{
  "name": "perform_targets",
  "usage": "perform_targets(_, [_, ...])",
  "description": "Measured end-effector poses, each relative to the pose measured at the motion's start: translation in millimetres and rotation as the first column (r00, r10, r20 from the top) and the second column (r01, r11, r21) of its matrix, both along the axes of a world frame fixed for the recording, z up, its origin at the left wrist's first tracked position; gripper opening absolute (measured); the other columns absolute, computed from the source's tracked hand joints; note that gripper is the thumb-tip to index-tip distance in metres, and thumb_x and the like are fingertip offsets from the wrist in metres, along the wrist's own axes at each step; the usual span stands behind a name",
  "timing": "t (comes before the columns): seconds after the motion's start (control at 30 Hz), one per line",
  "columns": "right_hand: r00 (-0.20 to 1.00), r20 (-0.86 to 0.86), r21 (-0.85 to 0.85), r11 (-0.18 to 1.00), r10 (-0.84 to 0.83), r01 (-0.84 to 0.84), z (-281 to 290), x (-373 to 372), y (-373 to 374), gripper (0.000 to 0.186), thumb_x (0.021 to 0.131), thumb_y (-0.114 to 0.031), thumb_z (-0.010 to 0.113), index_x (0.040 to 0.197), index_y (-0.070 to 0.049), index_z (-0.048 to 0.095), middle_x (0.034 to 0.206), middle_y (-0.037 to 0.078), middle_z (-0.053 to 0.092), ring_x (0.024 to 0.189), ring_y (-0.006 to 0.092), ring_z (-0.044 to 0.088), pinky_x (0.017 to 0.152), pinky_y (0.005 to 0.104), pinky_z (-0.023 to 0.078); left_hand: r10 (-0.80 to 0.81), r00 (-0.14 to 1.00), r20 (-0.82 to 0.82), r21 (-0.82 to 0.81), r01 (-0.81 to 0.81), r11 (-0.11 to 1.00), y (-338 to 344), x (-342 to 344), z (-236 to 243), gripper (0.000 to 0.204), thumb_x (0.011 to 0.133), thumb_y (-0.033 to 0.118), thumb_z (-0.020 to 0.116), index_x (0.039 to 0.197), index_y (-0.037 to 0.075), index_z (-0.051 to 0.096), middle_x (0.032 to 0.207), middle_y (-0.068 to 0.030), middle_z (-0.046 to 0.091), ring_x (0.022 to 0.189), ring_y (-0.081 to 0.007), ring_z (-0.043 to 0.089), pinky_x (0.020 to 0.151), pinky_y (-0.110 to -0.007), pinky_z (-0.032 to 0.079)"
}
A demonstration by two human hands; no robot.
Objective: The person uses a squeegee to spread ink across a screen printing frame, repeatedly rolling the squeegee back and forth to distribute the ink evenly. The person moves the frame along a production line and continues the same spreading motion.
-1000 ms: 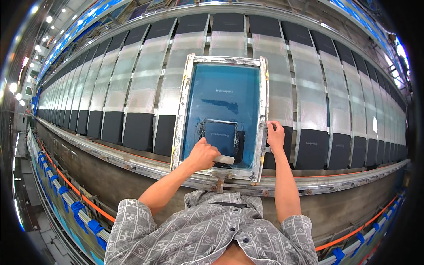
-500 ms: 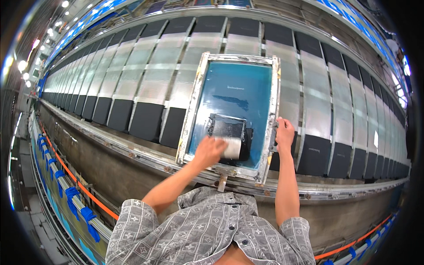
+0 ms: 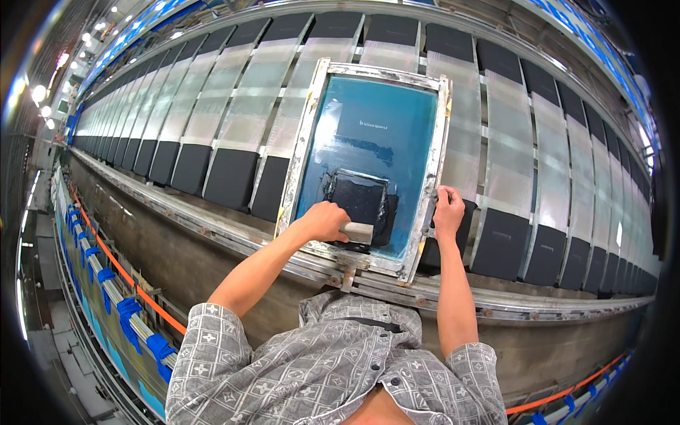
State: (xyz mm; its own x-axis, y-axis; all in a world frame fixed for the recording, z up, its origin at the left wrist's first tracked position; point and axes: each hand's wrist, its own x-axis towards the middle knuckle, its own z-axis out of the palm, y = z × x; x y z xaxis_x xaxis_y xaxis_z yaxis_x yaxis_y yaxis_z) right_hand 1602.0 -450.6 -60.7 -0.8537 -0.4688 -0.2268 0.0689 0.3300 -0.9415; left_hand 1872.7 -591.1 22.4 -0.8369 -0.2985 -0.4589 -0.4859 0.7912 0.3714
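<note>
A person in a grey patterned shirt [image 3: 333,368] is leaning over a long printing table [image 3: 234,234] that is running off into the distance, lined with pale fabric panels [image 3: 251,92], each with a dark piece at its near end. A metal-framed printing screen [image 3: 432,177] with blue-green mesh is lying flat on one of these panels, squared up to it so that the mesh is covering the cloth underneath.

The left hand [image 3: 324,221] is closing its fingers around the pale handle of a squeegee [image 3: 358,231], which is sitting on the mesh near the frame's near edge, just below a dark rectangular patch of ink [image 3: 363,198]. The blade side is pressing down into the mesh, as far as I can judge from here; the grip looks firm, knuckles on top, which suits pushing ink across the screen.

The right hand [image 3: 448,214] is resting on the right rail of the frame, fingers curling over the metal edge and the thumb to the inside. That hold appears to be steadying the screen so it is not sliding while the other hand is working.

Along the near side of the table an orange line [image 3: 134,283] and blue clips [image 3: 127,308] are running beside a lower rail. Ceiling lamps [image 3: 39,92] are glowing at the far left.
</note>
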Motion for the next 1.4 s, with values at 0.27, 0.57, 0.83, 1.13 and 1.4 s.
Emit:
perform_targets(0.27, [0.999, -0.051, 0.04, 0.999, -0.003, 0.005, -7.3, -0.8, -1.6, 0.024, 0.087, -0.025, 0.064, 0.094, -0.002, 0.069, 0.089, 0.009, 0.07, 0.087, 0.0178, 0.064, 0.081, 0.0295, 0.047, -0.137, 0.976, 0.17, 0.403, 0.058, 0.913, -46.9, -42.5, -5.8, 0.051, 0.063, 0.04, 0.082, 0.1, 0.005, 0.073, 0.093, -0.0193, 0.071, 0.088, -0.0354, 0.068, 0.076, -0.041, 0.053])
perform_targets(0.57, [0.991, -0.116, 0.25, 0.968, 0.065, -0.034, 4.9, 4.8, -10.8, 0.032, 0.091, -0.031, 0.059, 0.096, -0.002, 0.069, 0.076, 0.014, 0.067, 0.073, 0.0272, 0.064, 0.072, 0.037, 0.048, -0.078, 0.96, -0.268, -0.151, 0.038, 0.988, -76.7, -47.6, 12.5, 0.028, 0.068, 0.024, 0.079, 0.092, 0.011, 0.073, 0.085, -0.0067, 0.07, 0.08, -0.0289, 0.065, 0.075, -0.04, 0.047])
perform_targets(0.83, [0.99, 0.136, 0.262, 0.962, 0.048, -0.082, 13.5, 0.2, -9.7, 0.028, 0.092, -0.031, 0.058, 0.098, -0.006, 0.071, 0.074, 0.011, 0.066, 0.071, 0.0257, 0.063, 0.072, 0.0377, 0.048, -0.159, 0.939, -0.306, -0.309, 0.06, 0.949, -64.1, -41.8, -22.6, 0.029, 0.063, 0.015, 0.075, 0.091, 0.014, 0.072, 0.082, -0.0034, 0.07, 0.076, -0.0242, 0.064, 0.076, -0.039, 0.043])
perform_targets(1.13, [0.983, -0.18, 0.217, 0.974, -0.023, 0.063, 4.5, 9.4, -9.9, 0.028, 0.091, -0.031, 0.059, 0.098, -0.005, 0.068, 0.087, 0.014, 0.069, 0.083, 0.0292, 0.065, 0.078, 0.0371, 0.048, -0.202, 0.931, -0.305, -0.184, 0.151, 0.971, -3.1, 1.5, -1.2, 0.029, 0.057, 0.011, 0.074, 0.086, 0.016, 0.073, 0.078, -0.0018, 0.069, 0.072, -0.022, 0.065, 0.075, -0.038, 0.046])
perform_targets(1.4, [1.0, -0.022, 0.207, 0.978, 0.003, 0.002, -8.6, -2.5, -10.8, 0.035, 0.09, -0.034, 0.06, 0.1, -0.002, 0.068, 0.091, 0.016, 0.07, 0.088, 0.0299, 0.066, 0.08, 0.0374, 0.048, -0.072, 0.895, -0.44, -0.264, -0.052, 0.963, -47.1, -35.1, -16.6, 0.038, 0.061, 0.004, 0.072, 0.097, 0.014, 0.072, 0.094, -0.0046, 0.071, 0.083, -0.0264, 0.065, 0.08, -0.041, 0.047])
